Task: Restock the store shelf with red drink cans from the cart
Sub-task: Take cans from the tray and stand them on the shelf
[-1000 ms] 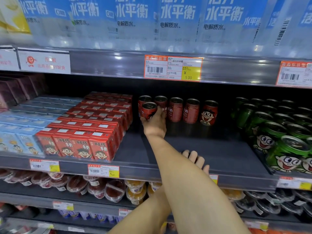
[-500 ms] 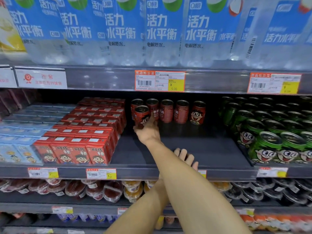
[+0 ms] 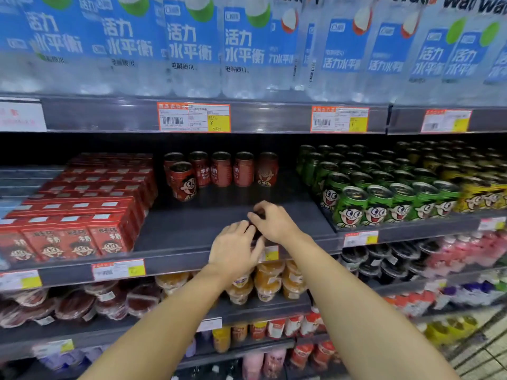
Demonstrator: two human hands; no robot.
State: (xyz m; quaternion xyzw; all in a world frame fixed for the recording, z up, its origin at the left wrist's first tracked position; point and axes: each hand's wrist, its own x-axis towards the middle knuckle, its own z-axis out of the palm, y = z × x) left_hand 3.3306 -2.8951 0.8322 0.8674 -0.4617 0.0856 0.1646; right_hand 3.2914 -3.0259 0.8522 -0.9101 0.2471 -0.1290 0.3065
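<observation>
Both hands meet over a dark can [image 3: 256, 227] at the near shelf [image 3: 192, 231] edge. The right hand [image 3: 274, 222] pinches it; the left hand's [image 3: 236, 249] grasp is unclear. Likely rigid, smooth and weighty, so wrap its sides.

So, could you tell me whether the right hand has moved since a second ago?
Yes. The right hand has pulled back from the front red can toward the shelf's front edge, beside the left hand.
</observation>
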